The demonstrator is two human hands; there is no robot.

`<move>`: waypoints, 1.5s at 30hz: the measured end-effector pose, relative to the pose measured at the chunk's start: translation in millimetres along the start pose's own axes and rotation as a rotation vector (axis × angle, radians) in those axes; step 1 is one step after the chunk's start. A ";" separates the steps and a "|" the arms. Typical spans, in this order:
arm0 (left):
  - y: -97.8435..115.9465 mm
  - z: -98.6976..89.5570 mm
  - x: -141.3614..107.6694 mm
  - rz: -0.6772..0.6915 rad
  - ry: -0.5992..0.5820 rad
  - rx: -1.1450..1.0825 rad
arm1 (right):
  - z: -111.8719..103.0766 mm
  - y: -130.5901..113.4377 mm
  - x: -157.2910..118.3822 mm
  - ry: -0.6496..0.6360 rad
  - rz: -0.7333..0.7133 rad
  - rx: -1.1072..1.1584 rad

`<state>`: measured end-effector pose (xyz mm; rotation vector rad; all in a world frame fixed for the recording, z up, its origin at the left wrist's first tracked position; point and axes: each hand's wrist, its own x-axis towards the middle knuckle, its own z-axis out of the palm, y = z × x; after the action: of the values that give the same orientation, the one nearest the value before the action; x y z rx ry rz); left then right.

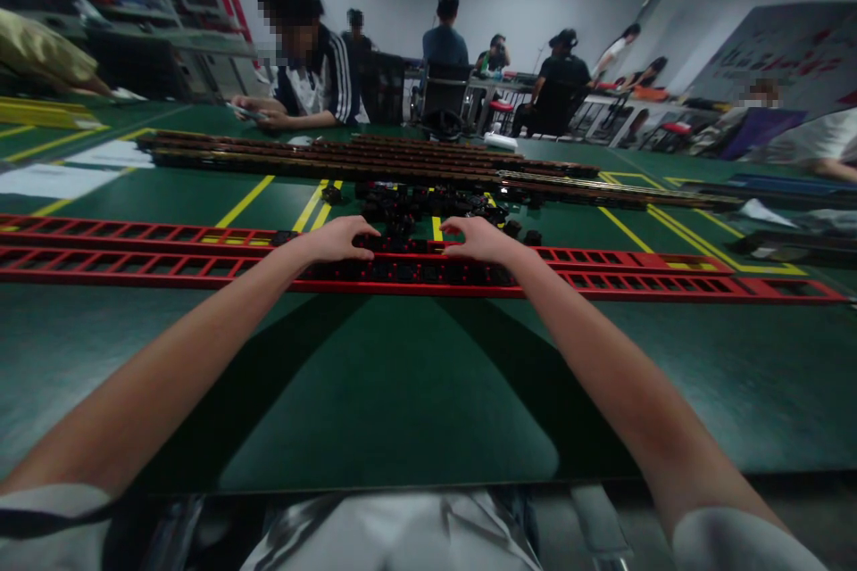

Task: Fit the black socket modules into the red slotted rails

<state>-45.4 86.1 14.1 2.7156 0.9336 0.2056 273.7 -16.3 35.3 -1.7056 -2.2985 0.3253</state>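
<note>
Two long red slotted frames (622,283) lie side by side across the green table. Small black blocks (405,272) sit in the slots of the nearer frame around its middle. My left hand (338,243) is over the frames, its thumb and fingers curved around a small black block at the far rail. To its right, my right hand (480,241) has thumb and fingertips bent at the same rail; whatever lies between them is too small and dark to make out. A loose heap of black parts (402,219) lies just beyond both hands.
Behind the heap lies a stack of long dark brown strips (375,159). White paper sheets (60,181) are at the left. A person (308,71) sits across the table, and several others sit farther back. Dark long pieces (796,247) lie at the right.
</note>
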 end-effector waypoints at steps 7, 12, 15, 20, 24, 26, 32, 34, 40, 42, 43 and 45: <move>-10.9 -16.3 -11.6 -0.082 -0.115 0.070 | -41.6 53.7 -13.8 -0.264 0.220 -0.076; -4.4 -24.6 -12.7 -0.065 -0.157 0.072 | -52.4 67.8 -19.1 -0.407 0.253 -0.076; -10.3 -28.3 -16.6 -0.076 -0.167 0.061 | -52.2 65.8 -19.9 -0.412 0.257 -0.098; -25.1 -36.6 -29.4 -0.111 -0.165 0.074 | -40.6 51.0 -13.2 -0.376 0.221 -0.115; -30.9 -42.4 -36.5 -0.138 -0.149 0.066 | -35.0 39.9 -9.9 -0.344 0.197 -0.149; -32.2 -44.7 -37.7 -0.142 -0.148 0.061 | -36.1 37.0 -10.1 -0.331 0.180 -0.152; -39.8 -51.1 -37.9 -0.140 -0.145 0.075 | -35.6 30.7 -10.0 -0.287 0.173 -0.158; -46.2 -52.2 -40.5 -0.142 -0.152 0.065 | -29.0 26.9 -9.5 -0.253 0.160 -0.127; -85.6 -50.0 -57.0 -0.237 -0.138 0.047 | -10.3 18.4 -10.0 -0.129 0.048 0.023; -100.5 -48.6 -62.2 -0.244 -0.140 0.038 | -11.2 20.9 -10.4 -0.118 0.041 0.059; -106.7 -48.0 -64.5 -0.244 -0.147 0.033 | -13.4 23.7 -10.6 -0.108 0.049 0.065; -115.8 -47.2 -67.5 -0.260 -0.148 0.037 | -20.6 33.0 -11.2 -0.056 0.084 0.047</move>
<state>-176.0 141.6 22.3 2.5658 1.2402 -0.0627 313.4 -17.2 43.0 -1.7950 -2.2428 0.4459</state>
